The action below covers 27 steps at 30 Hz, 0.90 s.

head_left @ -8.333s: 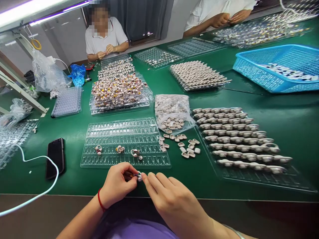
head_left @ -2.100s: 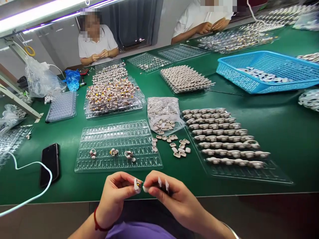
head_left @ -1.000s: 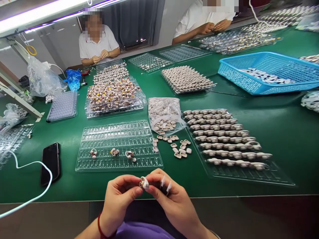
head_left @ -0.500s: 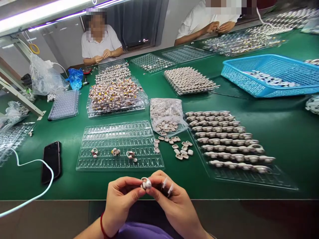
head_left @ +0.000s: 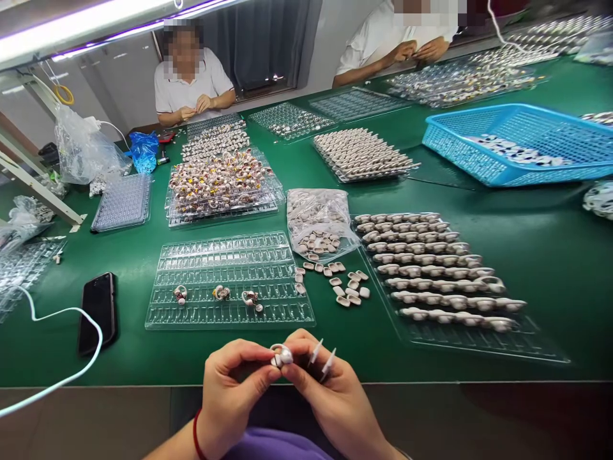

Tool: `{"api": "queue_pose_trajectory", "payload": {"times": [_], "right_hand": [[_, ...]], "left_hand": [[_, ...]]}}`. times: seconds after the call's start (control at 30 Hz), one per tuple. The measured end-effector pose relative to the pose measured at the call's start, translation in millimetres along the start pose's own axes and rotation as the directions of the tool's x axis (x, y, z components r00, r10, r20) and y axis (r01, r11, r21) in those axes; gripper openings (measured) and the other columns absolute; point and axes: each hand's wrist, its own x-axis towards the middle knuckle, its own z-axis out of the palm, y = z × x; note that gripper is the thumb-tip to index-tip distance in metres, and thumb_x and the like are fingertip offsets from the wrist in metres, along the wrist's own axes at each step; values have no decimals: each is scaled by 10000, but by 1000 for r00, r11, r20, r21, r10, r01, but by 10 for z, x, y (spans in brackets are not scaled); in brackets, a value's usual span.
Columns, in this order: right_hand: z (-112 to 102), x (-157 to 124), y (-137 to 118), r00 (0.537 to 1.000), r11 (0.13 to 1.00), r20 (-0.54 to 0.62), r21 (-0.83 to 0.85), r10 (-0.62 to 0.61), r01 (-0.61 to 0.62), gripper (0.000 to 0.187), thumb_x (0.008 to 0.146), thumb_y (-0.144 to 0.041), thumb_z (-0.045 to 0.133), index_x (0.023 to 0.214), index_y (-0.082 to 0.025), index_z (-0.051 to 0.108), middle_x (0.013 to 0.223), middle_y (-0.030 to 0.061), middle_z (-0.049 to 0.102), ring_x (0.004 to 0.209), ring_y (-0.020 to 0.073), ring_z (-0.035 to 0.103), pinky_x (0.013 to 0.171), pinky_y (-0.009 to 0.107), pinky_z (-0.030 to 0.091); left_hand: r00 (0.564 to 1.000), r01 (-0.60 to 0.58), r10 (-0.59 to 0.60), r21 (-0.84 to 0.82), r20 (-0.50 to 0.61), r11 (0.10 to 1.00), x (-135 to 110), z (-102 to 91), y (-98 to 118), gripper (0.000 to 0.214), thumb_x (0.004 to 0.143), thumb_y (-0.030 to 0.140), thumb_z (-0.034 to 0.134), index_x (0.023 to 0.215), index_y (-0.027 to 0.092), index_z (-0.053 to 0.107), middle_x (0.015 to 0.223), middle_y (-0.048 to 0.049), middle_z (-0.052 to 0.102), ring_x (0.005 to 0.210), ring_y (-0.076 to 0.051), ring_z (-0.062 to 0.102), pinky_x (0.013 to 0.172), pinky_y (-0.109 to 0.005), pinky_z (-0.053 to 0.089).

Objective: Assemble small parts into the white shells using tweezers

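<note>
My left hand [head_left: 232, 390] and my right hand [head_left: 325, 393] meet at the table's near edge, both pinching one small white earbud-like part [head_left: 281, 355] between thumbs and fingertips. White tweezers [head_left: 322, 358] stick up from between my right fingers. Just beyond lies a clear plastic tray [head_left: 228, 281] with three assembled parts [head_left: 218, 294] in one row. Loose beige shells [head_left: 343, 289] are scattered to its right, below an open plastic bag of shells [head_left: 320, 220].
A tray with rows of beige shells [head_left: 438, 271] lies right. A black phone [head_left: 97, 311] and white cable [head_left: 57, 348] lie left. Filled trays [head_left: 219, 182], a blue basket [head_left: 520, 144] and two seated people working fill the far green table.
Over the earlier frames my hands lifted the part off the table edge, brought two pieces together and kept turning the joined part. The view shifted slightly.
</note>
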Motion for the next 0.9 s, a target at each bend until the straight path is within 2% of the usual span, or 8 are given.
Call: {"api": "queue_pose_trajectory", "payload": {"times": [0.17,0.53,0.73,0.9], "right_hand": [[22,-9,4,1000,1000,4,23,-6,6,180,848,-394,706,781,-227,709,721,0,547,661,134,524,605,210,440],[-79,16,24,993,984,71,147,90,-99,113,743,-345,817,732,-246,765,696,-3,555,631,119,531,588,223,431],[-135,69,-73,972,980,152,61,177,-188,216,696,-354,842,618,-180,741,641,-1,539,568,101,483,521,218,375],[-70,27,-35,974,966,96,138,207,-219,296,663,-393,857,582,-170,678,623,-16,519,570,113,496,526,231,398]], "left_hand": [[1000,-31,31,46,-4,998,-6,-16,-1,114,718,159,797,819,213,796,760,-41,746,699,-150,684,651,-195,558],[998,-60,60,2,13,998,6,-17,20,121,690,171,831,792,232,805,715,-34,745,662,-138,687,625,-178,544],[995,-97,97,-10,15,995,6,-10,14,106,641,186,866,712,232,802,620,-16,707,557,-113,641,530,-168,511],[983,-184,183,41,26,982,9,0,3,67,731,162,799,732,229,792,599,-7,698,531,-117,633,548,-203,526]]}}
